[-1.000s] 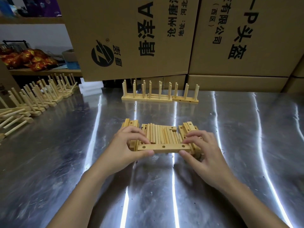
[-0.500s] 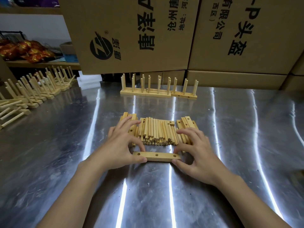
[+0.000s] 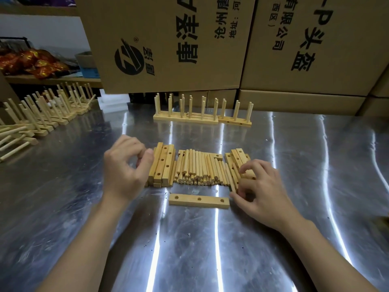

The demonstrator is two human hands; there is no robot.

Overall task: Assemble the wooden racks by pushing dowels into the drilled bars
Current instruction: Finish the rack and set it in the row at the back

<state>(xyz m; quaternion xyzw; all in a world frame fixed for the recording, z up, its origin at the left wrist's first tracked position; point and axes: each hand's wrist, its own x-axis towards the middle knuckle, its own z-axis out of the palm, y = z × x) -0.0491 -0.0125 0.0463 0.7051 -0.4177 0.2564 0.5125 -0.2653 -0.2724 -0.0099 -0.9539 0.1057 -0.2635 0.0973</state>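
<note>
A single drilled bar (image 3: 199, 200) with three holes lies flat on the metal table (image 3: 189, 249), free of both hands. Behind it is a row of loose dowels (image 3: 200, 167), with a stack of drilled bars (image 3: 163, 165) on its left and another stack (image 3: 239, 158) on its right. My left hand (image 3: 126, 167) hovers beside the left stack with loosely curled fingers, its thumb at the stack's edge, holding nothing. My right hand (image 3: 259, 186) is over the near end of the right stack. Its fingers and thumb pinch a bar (image 3: 249, 177) there.
Finished racks (image 3: 202, 114) stand upright at the back of the table. Several more racks (image 3: 46, 110) are lined up along the left edge. Large cardboard boxes (image 3: 168, 49) wall off the back.
Both hands have let go of the single bar, which now lies in front of the pile. My left hand moved to the left stack, my right hand to the right stack.
</note>
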